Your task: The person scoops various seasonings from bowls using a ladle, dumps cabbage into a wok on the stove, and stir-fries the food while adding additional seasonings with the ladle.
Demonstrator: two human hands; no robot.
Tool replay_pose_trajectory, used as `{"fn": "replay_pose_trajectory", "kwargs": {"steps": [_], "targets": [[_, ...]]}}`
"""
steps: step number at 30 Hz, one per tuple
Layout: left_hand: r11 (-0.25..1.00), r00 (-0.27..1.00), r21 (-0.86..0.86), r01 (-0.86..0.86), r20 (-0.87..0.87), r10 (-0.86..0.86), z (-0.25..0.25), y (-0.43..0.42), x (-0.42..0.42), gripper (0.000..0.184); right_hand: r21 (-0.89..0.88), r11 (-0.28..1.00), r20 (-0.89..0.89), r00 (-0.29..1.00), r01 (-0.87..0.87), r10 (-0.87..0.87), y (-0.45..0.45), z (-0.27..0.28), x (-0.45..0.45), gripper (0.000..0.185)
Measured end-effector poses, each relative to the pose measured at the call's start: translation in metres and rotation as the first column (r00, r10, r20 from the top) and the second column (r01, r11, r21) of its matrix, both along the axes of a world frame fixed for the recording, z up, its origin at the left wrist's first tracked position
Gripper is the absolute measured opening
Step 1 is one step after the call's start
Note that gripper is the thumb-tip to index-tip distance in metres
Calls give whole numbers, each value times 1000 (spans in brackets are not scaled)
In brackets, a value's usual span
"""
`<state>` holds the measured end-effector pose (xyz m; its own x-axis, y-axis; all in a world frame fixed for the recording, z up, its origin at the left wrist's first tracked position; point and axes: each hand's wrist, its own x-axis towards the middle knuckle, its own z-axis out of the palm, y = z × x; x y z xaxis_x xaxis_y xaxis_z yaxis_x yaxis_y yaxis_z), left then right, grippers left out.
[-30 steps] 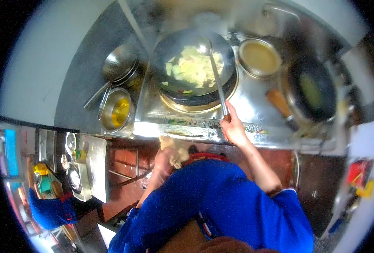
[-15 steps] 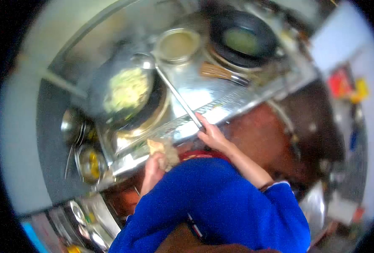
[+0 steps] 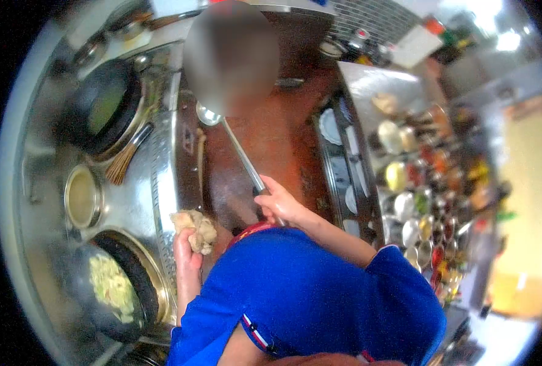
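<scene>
My right hand [image 3: 278, 201] grips the handle of a long metal ladle [image 3: 240, 145], its bowl pointing away from me over the reddish floor. A crumpled beige cloth [image 3: 196, 230] is bunched in my left hand [image 3: 188, 253], close to the front edge of the stove. Left of that hand, a black wok [image 3: 138, 287] holds pale green and whitish food [image 3: 112, 287], and its rim stands on a metal ring. No contact shows between the ladle and the wok.
On the steel stove top [image 3: 133, 195] are a bowl of cloudy liquid [image 3: 82, 196], a bamboo brush [image 3: 127, 155] and a second dark wok [image 3: 103, 110]. A blurred round shape covers the far middle. To the right stands a counter [image 3: 368, 91] with many seasoning bowls [image 3: 404, 204].
The view has swung to the right, so the stove now lies at my left and the counter of bowls has come in. Ladle and cloth remain in my hands; the ladle is off the stove.
</scene>
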<state>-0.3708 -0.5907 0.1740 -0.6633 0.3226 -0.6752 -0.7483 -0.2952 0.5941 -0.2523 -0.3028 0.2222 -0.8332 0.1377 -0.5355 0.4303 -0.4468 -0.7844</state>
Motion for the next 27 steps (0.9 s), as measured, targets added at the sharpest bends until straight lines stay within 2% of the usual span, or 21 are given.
{"fn": "replay_pose_trajectory", "kwargs": {"steps": [4, 7, 9, 10, 12, 13, 14, 15, 16, 17, 18, 19, 20, 22, 23, 25, 26, 27], "targets": [[989, 996, 117, 87, -26, -85, 19, 10, -3, 41, 12, 973, -26, 972, 232, -232, -17, 5, 16, 64], [981, 981, 94, 171, 77, -178, 25, 12, -8, 43, 77, 948, -7, 951, 308, -308, -20, 12, 8, 62], [979, 935, 15, 203, -302, -189, 16, 9, 9, 42, 94, 918, -34, 922, 386, -385, -20, 13, 15, 61], [982, 854, -28, 189, -489, -178, 11, 9, 21, 42, 95, 906, -60, 911, 413, -409, -15, 14, 19, 60], [988, 888, 35, 151, -445, -120, -4, 22, 19, 40, 122, 915, -131, 920, 384, -369, 6, 24, 31, 60], [981, 971, 142, 130, -217, -98, -15, 29, 3, 39, 126, 913, -130, 919, 388, -373, 16, 27, 41, 60], [964, 996, 252, 81, 22, -90, -22, 28, -11, 38, 186, 893, -158, 910, 410, -384, 22, 26, 48, 61], [981, 999, 192, 15, 40, -23, -19, 39, -8, 36, 191, 889, -108, 909, 416, -402, 27, 33, 53, 62], [991, 997, 131, -39, 67, 31, -11, 55, 0, 34, 151, 912, -132, 922, 381, -363, 35, 38, 54, 61], [984, 995, 174, 33, 88, -49, -2, 59, 1, 33, 159, 899, -160, 909, 408, -384, 38, 28, 54, 61], [968, 984, 223, 114, 106, -140, 9, 64, 4, 33, 165, 894, -107, 908, 417, -404, 38, 27, 54, 60], [973, 993, 215, 86, 55, -100, 21, 95, 7, 31, 189, 903, -85, 923, 385, -376, 56, 34, 47, 60], [977, 992, 195, 83, 75, -99, -22, 96, 2, 29, 223, 904, -72, 931, 364, -357, 55, 44, 45, 60], [966, 979, 228, 120, 134, -153, 24, 116, 9, 27, 235, 928, -78, 958, 288, -277, 64, 48, 36, 52], [934, 973, 327, 144, 124, -193, 14, 118, 7, 25, 244, 941, -72, 972, 235, -225, 69, 54, 34, 48], [974, 995, 204, 99, -53, -90, 80, 117, 10, 23, 266, 959, -31, 995, 98, -93, 67, 72, 16, 44], [972, 996, 218, 84, 9, -88, 55, 126, 10, 23, 230, 972, -37, 999, 44, -36, 97, 35, 26, 42], [971, 994, 229, 66, 72, -85, 28, 135, 9, 22, 212, 977, -71, 997, -20, 35, 96, 35, 19, 49]]}}
